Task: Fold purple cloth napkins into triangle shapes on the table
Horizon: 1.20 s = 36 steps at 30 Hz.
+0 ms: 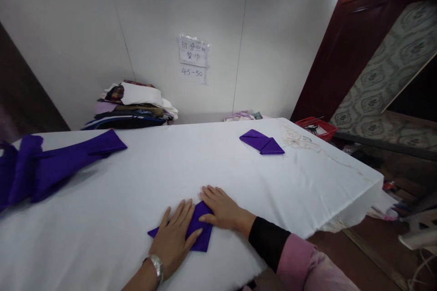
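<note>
A partly folded purple napkin (201, 238) lies flat near the front edge of the white-covered table. Across its left part rests my left hand (177, 232), palm down with the fingers stretched out and the thumb apart. My right hand (220, 209) lies flat on the napkin's upper right side, its thumb over the cloth. Between the hands a strip of purple fabric shows, and a pointed corner sticks out left of my left hand. The rest of the napkin is hidden under the palms.
Another folded purple napkin (261, 142) lies at the back right of the white tablecloth (191, 159). Loose purple cloths (64, 163) spread over the left side. Behind the table stand a clothes pile (136, 104) and a red basket (317, 128). A handwritten sign (194, 52) hangs on the wall.
</note>
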Tool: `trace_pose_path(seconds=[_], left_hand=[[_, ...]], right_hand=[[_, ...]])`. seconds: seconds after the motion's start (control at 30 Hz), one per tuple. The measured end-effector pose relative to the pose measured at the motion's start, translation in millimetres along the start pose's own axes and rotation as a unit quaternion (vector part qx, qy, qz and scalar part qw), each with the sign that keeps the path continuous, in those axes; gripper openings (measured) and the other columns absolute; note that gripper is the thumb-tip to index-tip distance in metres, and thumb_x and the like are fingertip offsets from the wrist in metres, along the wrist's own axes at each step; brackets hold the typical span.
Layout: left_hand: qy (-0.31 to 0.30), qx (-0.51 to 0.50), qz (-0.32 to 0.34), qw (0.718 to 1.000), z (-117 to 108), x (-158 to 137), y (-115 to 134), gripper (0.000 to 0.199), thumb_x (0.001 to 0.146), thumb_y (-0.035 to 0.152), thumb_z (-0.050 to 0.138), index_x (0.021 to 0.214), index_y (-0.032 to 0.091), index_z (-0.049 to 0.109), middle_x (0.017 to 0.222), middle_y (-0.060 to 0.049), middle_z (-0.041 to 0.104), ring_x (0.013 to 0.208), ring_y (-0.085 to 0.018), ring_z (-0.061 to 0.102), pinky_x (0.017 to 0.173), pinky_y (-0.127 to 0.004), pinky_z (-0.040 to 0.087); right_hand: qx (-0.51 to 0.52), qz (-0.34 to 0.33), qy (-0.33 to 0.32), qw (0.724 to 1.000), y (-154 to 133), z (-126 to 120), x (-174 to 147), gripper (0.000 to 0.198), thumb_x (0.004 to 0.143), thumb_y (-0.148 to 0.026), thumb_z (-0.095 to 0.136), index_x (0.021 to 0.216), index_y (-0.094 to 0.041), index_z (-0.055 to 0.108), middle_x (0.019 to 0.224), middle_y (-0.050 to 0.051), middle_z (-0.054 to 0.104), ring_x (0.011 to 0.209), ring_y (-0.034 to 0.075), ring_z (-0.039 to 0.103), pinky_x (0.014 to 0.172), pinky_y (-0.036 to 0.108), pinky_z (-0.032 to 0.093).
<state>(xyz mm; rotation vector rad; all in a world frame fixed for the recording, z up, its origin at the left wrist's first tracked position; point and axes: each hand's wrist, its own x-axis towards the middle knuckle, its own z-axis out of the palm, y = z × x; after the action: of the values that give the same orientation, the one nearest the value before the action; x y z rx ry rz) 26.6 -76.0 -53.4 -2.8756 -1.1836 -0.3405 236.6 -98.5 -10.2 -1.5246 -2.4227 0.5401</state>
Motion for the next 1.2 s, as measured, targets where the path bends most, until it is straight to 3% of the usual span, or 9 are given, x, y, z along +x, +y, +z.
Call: trace_pose_path(seconds=[0.23,0.47,0.57,0.63,0.7,0.8,0.87,1.0,1.2], left_hand=[[-0.035,0.012,-0.088,0.995,-9.7,-38.9,-28.8,0.071,0.083,0.061,0.032,0.139,0.017,0.029,0.142,-0.009,0.035,0.133,-0.027,0.028,0.106,-0.051,0.022],[-0.068,0.029,-0.169,0.983,-24.5,-57.4,-46.8,0.07,0.082,0.056,0.031,0.137,0.012,0.033,0.143,-0.01,0.032,0.134,-0.028,0.025,0.106,-0.055,0.018],[-0.049,0.04,-0.204,0.977,-29.2,-61.2,-49.9,0.07,0.083,0.054,0.03,0.137,0.01,0.033,0.143,-0.012,0.032,0.134,-0.029,0.025,0.105,-0.056,0.021],[-0.011,0.043,-0.186,0.982,-30.4,-59.0,-43.4,0.068,0.084,0.054,0.03,0.137,0.01,0.034,0.143,-0.013,0.033,0.133,-0.029,0.026,0.104,-0.056,0.022],[0.018,0.037,-0.115,0.992,-29.2,-53.1,-31.2,0.066,0.085,0.055,0.032,0.137,0.014,0.033,0.143,-0.011,0.033,0.133,-0.028,0.027,0.105,-0.053,0.022],[0.015,0.013,0.007,1.0,-23.3,-43.2,-13.2,0.061,0.086,0.055,0.034,0.137,0.021,0.034,0.142,-0.008,0.036,0.132,-0.026,0.031,0.105,-0.051,0.023],[0.009,0.001,0.046,0.999,-18.5,-40.0,-8.6,0.059,0.087,0.054,0.035,0.137,0.023,0.034,0.141,-0.007,0.037,0.13,-0.026,0.033,0.105,-0.051,0.023],[0.007,-0.007,0.042,0.999,-13.7,-45.0,-17.5,0.058,0.088,0.052,0.034,0.139,0.025,0.03,0.142,-0.006,0.035,0.131,-0.025,0.032,0.106,-0.05,0.021],[-0.032,-0.016,-0.044,0.998,-22.3,-65.0,-36.8,0.061,0.087,0.054,0.032,0.14,0.023,0.027,0.143,-0.006,0.034,0.133,-0.026,0.029,0.105,-0.053,0.021]], right_hand=[[-0.02,-0.006,-0.004,1.0,-0.1,-1.3,-1.0,0.076,0.086,-0.064,0.028,0.143,-0.015,0.019,0.15,0.011,0.013,0.138,0.025,0.008,0.111,0.041,0.009],[-0.026,0.006,-0.002,1.0,1.6,2.8,0.4,0.075,0.085,-0.064,0.029,0.143,-0.018,0.02,0.15,0.01,0.015,0.137,0.024,0.01,0.11,0.041,0.009],[-0.028,0.008,-0.008,1.0,2.0,3.5,0.4,0.075,0.086,-0.064,0.029,0.143,-0.017,0.02,0.15,0.01,0.015,0.137,0.024,0.01,0.11,0.042,0.009],[-0.031,0.011,-0.011,0.999,2.3,3.9,0.4,0.075,0.086,-0.064,0.027,0.143,-0.017,0.019,0.15,0.011,0.014,0.137,0.025,0.01,0.11,0.042,0.009],[-0.035,0.013,-0.015,0.999,2.6,4.5,0.4,0.076,0.086,-0.064,0.027,0.143,-0.016,0.019,0.15,0.011,0.014,0.138,0.024,0.009,0.111,0.042,0.009],[-0.044,0.011,-0.014,0.999,2.8,5.6,0.0,0.075,0.086,-0.063,0.028,0.143,-0.015,0.019,0.15,0.011,0.014,0.138,0.024,0.009,0.111,0.041,0.009],[-0.047,0.01,-0.008,0.999,2.9,6.3,-0.5,0.074,0.087,-0.062,0.029,0.143,-0.014,0.02,0.149,0.012,0.016,0.138,0.023,0.01,0.111,0.041,0.009],[-0.048,0.009,0.002,0.999,2.8,7.0,-1.5,0.074,0.086,-0.063,0.028,0.143,-0.015,0.022,0.149,0.012,0.017,0.137,0.023,0.011,0.111,0.041,0.01],[-0.048,0.014,-0.007,0.999,2.9,6.2,-1.9,0.074,0.086,-0.064,0.026,0.143,-0.016,0.022,0.149,0.011,0.016,0.137,0.024,0.011,0.11,0.042,0.011]])
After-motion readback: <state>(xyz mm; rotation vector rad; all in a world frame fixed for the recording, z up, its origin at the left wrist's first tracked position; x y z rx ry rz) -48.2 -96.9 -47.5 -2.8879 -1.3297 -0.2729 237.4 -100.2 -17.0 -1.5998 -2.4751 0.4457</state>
